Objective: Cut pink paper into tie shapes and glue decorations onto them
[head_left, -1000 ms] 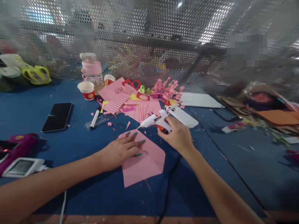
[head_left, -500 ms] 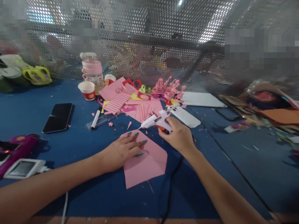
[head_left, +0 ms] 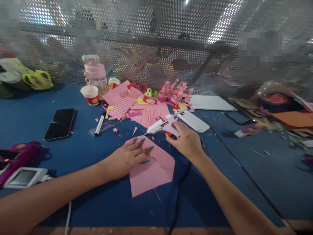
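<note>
Flat on the blue table lies a folded pink paper (head_left: pixel 154 173), shaped like an envelope. My left hand (head_left: pixel 130 158) rests on its upper left part, fingers stretched out and pressing it down. A white hot glue gun (head_left: pixel 162 126) is gripped in my right hand (head_left: pixel 187 140), its fingers wrapped round the handle. The gun's nozzle points left and down at the paper's top edge, close to my left fingertips; whether it touches cannot be told. A black cord (head_left: pixel 178 195) runs from below my right hand toward the table's front edge.
Pink paper scraps (head_left: pixel 156 112) lie behind the gun, beside a white phone (head_left: pixel 193 120). To the left are a marker (head_left: pixel 100 124), a black phone (head_left: pixel 60 124), a paper cup (head_left: pixel 90 95), a pink-lidded jug (head_left: pixel 95 75) and a purple power strip (head_left: pixel 17 160). Perforated metal mesh (head_left: pixel 146 42) stands behind.
Almost nothing differs. Both hands, the glue gun and the pink paper keep their places; the view has shifted very slightly.
</note>
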### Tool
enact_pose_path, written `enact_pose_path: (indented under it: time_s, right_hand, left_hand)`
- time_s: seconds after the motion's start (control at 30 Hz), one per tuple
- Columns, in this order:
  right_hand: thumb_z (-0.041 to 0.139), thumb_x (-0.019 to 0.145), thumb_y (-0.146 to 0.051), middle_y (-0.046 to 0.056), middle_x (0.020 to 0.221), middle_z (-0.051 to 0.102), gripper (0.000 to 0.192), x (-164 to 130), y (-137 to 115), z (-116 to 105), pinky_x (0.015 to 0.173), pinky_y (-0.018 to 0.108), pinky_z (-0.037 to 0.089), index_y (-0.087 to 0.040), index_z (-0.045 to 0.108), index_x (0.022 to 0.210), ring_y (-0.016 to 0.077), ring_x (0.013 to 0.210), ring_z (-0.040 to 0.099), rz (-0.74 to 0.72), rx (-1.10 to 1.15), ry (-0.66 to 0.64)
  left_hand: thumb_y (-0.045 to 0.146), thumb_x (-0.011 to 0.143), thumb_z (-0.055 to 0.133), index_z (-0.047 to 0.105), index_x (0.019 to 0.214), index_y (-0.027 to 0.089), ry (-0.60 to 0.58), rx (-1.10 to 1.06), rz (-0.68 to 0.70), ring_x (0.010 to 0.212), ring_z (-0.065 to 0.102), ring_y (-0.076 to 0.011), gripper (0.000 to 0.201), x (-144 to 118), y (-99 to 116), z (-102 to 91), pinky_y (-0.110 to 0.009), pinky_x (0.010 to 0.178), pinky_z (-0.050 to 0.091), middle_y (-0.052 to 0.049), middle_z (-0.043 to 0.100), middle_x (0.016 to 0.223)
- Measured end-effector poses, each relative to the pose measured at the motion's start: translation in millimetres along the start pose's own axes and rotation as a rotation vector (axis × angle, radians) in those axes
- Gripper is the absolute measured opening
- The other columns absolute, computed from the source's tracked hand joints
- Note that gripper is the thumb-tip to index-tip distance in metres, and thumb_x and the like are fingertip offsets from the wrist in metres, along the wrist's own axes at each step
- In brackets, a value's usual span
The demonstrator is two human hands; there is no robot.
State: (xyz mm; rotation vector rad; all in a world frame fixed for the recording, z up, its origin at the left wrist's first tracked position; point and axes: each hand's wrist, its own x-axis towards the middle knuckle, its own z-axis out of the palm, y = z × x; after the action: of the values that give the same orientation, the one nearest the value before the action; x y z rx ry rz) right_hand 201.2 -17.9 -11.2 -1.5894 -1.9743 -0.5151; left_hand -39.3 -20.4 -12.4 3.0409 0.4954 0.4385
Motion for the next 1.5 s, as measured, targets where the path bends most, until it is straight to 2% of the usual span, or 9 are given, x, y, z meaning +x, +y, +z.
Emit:
enact_pose_path:
  time_s: [0.73, 1.2, 1.27, 1.37, 1.43, 1.5]
  right_hand:
    - [0.048, 0.072, -0.028, 0.006, 0.074, 0.063, 0.014, 1, -1, -1, 0.045, 0.023, 0.034, -0.018, 0.053, 0.081, 0.0170, 0.060, 0.057, -0.019, 0.006, 0.008]
    - [0.050, 0.069, -0.032, 0.005, 0.072, 0.062, 0.014, 4, 1, -9, 0.046, 0.024, 0.033, -0.020, 0.052, 0.077, 0.0178, 0.060, 0.056, 0.054, 0.041, -0.034]
    - [0.053, 0.066, -0.036, 0.004, 0.069, 0.060, 0.018, 7, 0, -13, 0.048, 0.025, 0.035, -0.020, 0.050, 0.074, 0.0176, 0.059, 0.054, 0.136, 0.127, 0.000]
    - [0.059, 0.060, -0.043, -0.001, 0.054, 0.051, 0.027, 13, -3, -18, 0.044, 0.025, 0.035, -0.021, 0.044, 0.066, 0.0135, 0.047, 0.047, 0.404, 0.412, 0.001]
    - [0.058, 0.061, -0.049, -0.005, 0.044, 0.043, 0.033, 16, -8, -21, 0.037, 0.023, 0.030, -0.021, 0.041, 0.060, 0.0099, 0.037, 0.039, 0.622, 0.711, -0.113]
    - [0.055, 0.063, -0.053, -0.007, 0.040, 0.038, 0.036, 20, -15, -23, 0.031, 0.021, 0.024, -0.021, 0.041, 0.057, 0.0071, 0.031, 0.031, 0.810, 0.989, -0.229]
  left_hand:
    - [0.021, 0.092, 0.025, 0.044, 0.121, 0.013, 0.049, 0.059, 0.022, 0.117, 0.046, -0.0239, 0.036, 1, 1, -0.4, -0.042, 0.094, 0.040, -0.011, 0.060, 0.113]
    - [0.021, 0.091, 0.028, 0.042, 0.123, 0.015, 0.041, 0.021, 0.003, 0.119, 0.043, -0.0213, 0.035, 1, 0, 0.3, -0.041, 0.097, 0.037, -0.010, 0.061, 0.111]
    - [0.020, 0.091, 0.028, 0.045, 0.120, 0.016, 0.037, 0.042, 0.011, 0.119, 0.044, -0.0216, 0.034, 2, 0, 0.2, -0.040, 0.096, 0.038, -0.010, 0.062, 0.109]
    - [0.019, 0.090, 0.030, 0.051, 0.111, 0.016, 0.120, 0.089, 0.029, 0.111, 0.051, -0.0207, 0.029, 1, 0, -0.6, -0.036, 0.091, 0.042, -0.008, 0.063, 0.108]
    - [0.018, 0.090, 0.031, 0.053, 0.101, 0.015, 0.283, 0.095, -0.023, 0.095, 0.061, -0.0175, 0.025, -1, 0, -4.5, -0.030, 0.081, 0.048, -0.008, 0.066, 0.098]
    - [0.018, 0.089, 0.032, 0.053, 0.089, 0.015, 0.519, 0.054, -0.158, 0.071, 0.063, -0.0128, 0.021, -3, -2, -13.7, -0.024, 0.064, 0.049, -0.005, 0.067, 0.080]
